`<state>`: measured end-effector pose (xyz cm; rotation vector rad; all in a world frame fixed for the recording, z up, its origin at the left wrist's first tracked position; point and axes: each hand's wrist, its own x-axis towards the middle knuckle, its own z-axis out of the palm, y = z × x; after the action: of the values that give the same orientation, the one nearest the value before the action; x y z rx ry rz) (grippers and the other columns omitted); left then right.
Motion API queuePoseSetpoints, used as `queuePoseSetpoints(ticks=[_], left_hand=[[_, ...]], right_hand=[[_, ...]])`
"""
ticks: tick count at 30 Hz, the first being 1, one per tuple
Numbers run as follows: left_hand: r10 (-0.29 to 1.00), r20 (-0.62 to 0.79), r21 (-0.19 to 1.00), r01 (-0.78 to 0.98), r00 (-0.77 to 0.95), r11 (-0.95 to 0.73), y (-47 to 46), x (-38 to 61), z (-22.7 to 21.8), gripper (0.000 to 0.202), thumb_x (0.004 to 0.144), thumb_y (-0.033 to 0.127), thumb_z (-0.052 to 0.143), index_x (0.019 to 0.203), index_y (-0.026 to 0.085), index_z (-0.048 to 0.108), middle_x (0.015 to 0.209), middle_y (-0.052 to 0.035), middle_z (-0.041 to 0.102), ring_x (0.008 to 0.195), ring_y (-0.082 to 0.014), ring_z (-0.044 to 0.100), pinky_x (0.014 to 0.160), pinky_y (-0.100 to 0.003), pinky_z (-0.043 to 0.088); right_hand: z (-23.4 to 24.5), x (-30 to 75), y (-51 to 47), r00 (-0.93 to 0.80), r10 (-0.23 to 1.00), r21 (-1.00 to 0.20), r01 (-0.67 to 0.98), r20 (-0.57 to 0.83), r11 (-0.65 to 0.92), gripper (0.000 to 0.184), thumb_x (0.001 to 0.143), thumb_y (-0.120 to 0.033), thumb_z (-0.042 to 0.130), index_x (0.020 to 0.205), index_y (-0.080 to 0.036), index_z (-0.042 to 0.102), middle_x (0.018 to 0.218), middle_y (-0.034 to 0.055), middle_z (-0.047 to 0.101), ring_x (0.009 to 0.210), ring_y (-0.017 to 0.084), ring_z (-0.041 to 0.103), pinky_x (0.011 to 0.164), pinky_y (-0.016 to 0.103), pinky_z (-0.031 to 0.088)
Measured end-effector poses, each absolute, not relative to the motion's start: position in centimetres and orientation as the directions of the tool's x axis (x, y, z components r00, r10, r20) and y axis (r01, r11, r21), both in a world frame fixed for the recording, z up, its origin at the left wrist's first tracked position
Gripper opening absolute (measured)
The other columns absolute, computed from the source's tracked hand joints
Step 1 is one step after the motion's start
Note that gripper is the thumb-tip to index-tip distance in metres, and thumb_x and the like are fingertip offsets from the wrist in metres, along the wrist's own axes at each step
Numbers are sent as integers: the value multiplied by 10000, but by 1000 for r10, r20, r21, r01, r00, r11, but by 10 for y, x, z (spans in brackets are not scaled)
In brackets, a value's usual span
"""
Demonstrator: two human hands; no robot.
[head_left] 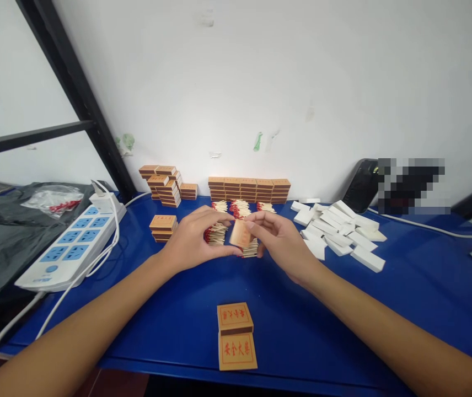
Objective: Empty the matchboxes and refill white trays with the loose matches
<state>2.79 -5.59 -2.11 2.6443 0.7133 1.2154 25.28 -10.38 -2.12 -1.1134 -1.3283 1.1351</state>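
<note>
A tan matchbox [241, 234] with red print is held up over the table, slightly blurred. My right hand [281, 237] grips its right side between thumb and fingers. From the left, my left hand [197, 236] has its thumb at the box's lower edge and its fingertips at the upper edge. Loose red-tipped matches [216, 234] lie in bundles beneath and behind the hands, partly hidden by them. Nearer to me, two matchboxes [238, 352] lie at the table's front edge, the rear one set higher.
Matchboxes form a stacked row [248, 190] by the wall, with further stacks [165, 187] to the left. White inner trays [341, 226] are heaped on the right. A power strip [74, 242] with cables lies left. A black phone [360, 184] leans on the wall.
</note>
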Motion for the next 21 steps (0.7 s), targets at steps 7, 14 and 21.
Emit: queuePoseSetpoints(ticks=[7,14,21], left_hand=[[434,649,340,273,625,-900,-58,32,-21,553,848,415,878,1339,247,689,1206,-84,769,1108,-250,709,983,-423,578],[492,591,426,272,639,-863,-63,35,-18,477,860,367,879,1294,251,718,1158,-75,785,1056,-249,721,934,-418,596],[558,691,407,391,460,-826,-57,32,-24,373,856,338,880,1182,217,743,1133,-88,779,1062,-256,718,949,-423,584]], right_hand=[[-24,255,-102,-171,979,-989,82,110,125,540,863,-611,786,1220,-226,661,996,34,728,566,127,640,369,233,447],[-21,254,-103,-142,985,-993,54,100,108,575,737,-588,903,1083,-217,633,926,46,784,733,170,714,587,264,551],[-23,254,-102,-14,993,-993,3,118,119,559,745,-632,882,1005,-212,620,830,23,739,655,172,705,450,244,512]])
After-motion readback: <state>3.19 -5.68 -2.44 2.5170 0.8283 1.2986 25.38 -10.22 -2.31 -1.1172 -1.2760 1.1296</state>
